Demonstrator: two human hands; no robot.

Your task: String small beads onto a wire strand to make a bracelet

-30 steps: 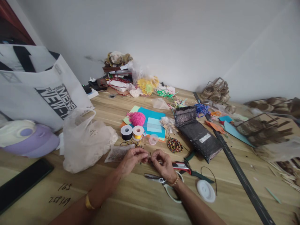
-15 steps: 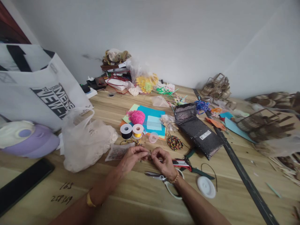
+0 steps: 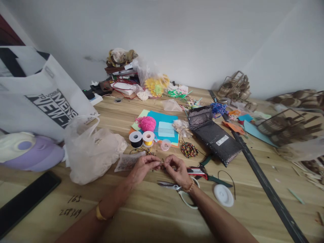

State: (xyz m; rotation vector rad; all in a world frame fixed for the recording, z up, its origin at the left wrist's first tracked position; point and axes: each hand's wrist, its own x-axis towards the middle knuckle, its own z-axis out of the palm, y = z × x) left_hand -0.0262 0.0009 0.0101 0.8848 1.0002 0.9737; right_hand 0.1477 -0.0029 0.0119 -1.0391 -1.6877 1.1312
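Note:
My left hand (image 3: 144, 167) and my right hand (image 3: 177, 171) meet over the table, each with its fingertips pinched. Between them is something thin and dark, perhaps cord with small beads, too small to make out. Under my right wrist lie scissors (image 3: 169, 185) with pale handles. A red utility knife (image 3: 196, 171) and dark green-handled pliers (image 3: 219, 181) rest to the right. Left of my left hand is a clear bag of small beads (image 3: 128, 162). Beyond my hands are a black cord spool (image 3: 136, 139), a yellow spool (image 3: 148, 138) and a coil of colourful beads (image 3: 189, 150).
Pink yarn (image 3: 146, 124) sits on coloured paper (image 3: 174, 118). A black bubble mailer (image 3: 215, 136) lies to the right, a white spool (image 3: 223, 195) nearer me. On the left are a plastic bag (image 3: 92, 155), a phone (image 3: 29, 202) and a large white bag (image 3: 45, 101). Wicker baskets (image 3: 234, 87) stand at the back.
The view has shifted slightly. Both hands stay together in nearly the same place, with my right fingers turned a little around the small dark piece.

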